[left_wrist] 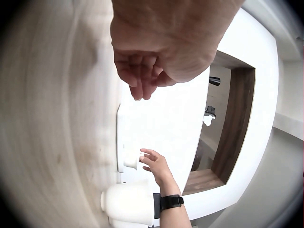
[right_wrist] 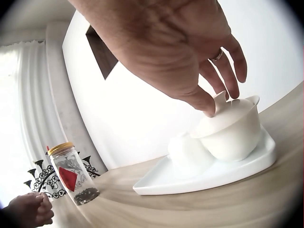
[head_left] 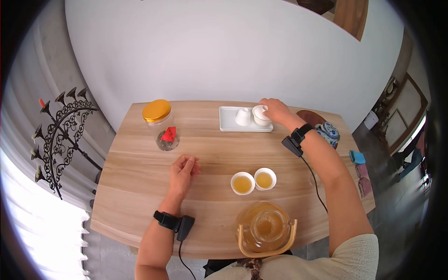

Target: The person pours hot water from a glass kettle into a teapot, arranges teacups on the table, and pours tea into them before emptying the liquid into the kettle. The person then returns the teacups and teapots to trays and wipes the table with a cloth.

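Note:
My right hand (head_left: 276, 111) reaches to the back of the table, over a white lidded tea bowl (head_left: 262, 120). Thumb and fingertips pinch the knob of its lid (right_wrist: 232, 113), which sits on the bowl. The bowl stands on a white rectangular tray (head_left: 227, 125), beside a small upside-down white cup (head_left: 243, 116). Above the table's left half, my left hand (head_left: 182, 171) hangs loosely curled, holding nothing. Nearest to it is a clear jar (head_left: 163, 133) with a gold lid, a red label and dark contents low inside.
Two white cups (head_left: 242, 183) of yellow tea stand mid-table. In front of me is a glass teapot (head_left: 268, 228) with a wooden handle. A blue-and-white pot (head_left: 328, 133) on a round brown tray and folded cloths (head_left: 357, 157) lie at the right edge.

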`<control>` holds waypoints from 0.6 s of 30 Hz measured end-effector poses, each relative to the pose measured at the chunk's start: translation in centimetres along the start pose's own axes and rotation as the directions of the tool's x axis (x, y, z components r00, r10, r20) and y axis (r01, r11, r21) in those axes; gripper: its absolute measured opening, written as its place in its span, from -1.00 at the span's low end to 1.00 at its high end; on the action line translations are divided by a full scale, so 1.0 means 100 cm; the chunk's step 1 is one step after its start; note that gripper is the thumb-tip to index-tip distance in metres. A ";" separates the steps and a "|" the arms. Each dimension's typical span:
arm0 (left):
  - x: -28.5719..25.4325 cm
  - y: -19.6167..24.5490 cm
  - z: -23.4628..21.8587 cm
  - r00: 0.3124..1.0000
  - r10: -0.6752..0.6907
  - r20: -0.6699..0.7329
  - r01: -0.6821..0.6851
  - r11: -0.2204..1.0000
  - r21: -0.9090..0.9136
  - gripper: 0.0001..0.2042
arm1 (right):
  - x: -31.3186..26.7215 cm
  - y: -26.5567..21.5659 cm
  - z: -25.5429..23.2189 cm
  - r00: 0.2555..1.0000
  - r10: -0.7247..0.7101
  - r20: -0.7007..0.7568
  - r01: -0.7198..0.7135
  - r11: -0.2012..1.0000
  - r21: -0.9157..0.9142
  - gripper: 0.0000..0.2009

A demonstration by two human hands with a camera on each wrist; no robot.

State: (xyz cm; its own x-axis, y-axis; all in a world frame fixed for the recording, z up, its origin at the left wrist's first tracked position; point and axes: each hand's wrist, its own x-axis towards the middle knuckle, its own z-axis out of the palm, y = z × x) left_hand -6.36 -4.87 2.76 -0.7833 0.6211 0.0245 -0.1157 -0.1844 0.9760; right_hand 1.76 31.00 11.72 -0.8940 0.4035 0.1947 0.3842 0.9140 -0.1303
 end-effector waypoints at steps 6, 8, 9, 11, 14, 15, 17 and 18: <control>-0.002 0.001 0.001 1.000 -0.001 -0.022 0.002 1.000 0.031 -0.82 | -0.039 0.000 -0.028 0.995 -0.088 -0.045 0.091 0.994 0.057 -0.69; -0.003 0.002 0.002 1.000 0.006 -0.015 -0.005 0.999 0.036 -0.82 | -0.068 -0.008 -0.040 0.993 -0.106 -0.054 0.110 0.991 0.075 -0.70; -0.002 0.002 0.002 1.000 -0.004 -0.012 0.005 0.999 0.040 -0.82 | -0.087 -0.014 -0.049 0.990 -0.140 -0.021 0.142 0.977 0.161 -0.71; -0.002 0.001 0.001 1.000 0.025 0.005 -0.025 0.997 0.073 -0.82 | -0.129 -0.034 -0.070 0.983 -0.174 0.049 0.150 0.934 0.324 -0.71; -0.002 0.001 0.001 0.998 0.011 0.057 -0.016 0.996 0.087 -0.85 | -0.189 -0.055 -0.085 0.978 -0.171 0.120 0.105 0.897 0.429 -0.68; -0.004 0.001 0.001 0.998 0.002 0.068 -0.008 0.995 0.097 -0.85 | -0.206 -0.057 -0.084 0.973 -0.180 0.143 0.097 0.885 0.455 -0.66; -0.007 0.006 0.004 0.988 -0.054 0.145 0.022 0.978 0.210 -0.85 | -0.233 -0.057 -0.076 0.976 -0.130 0.172 0.023 0.857 0.514 -0.65; -0.009 0.007 0.005 0.986 -0.061 0.156 0.024 0.974 0.227 -0.85 | -0.243 -0.055 -0.073 0.974 -0.095 0.205 -0.037 0.827 0.561 -0.64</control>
State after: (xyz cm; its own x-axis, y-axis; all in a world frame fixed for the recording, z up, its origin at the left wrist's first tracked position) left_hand -5.40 -5.15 3.56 -0.6697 0.7426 -0.0019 0.0069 0.0087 0.9999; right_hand 23.00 16.45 14.84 -0.9548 0.2974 0.0029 0.2215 0.7176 -0.6603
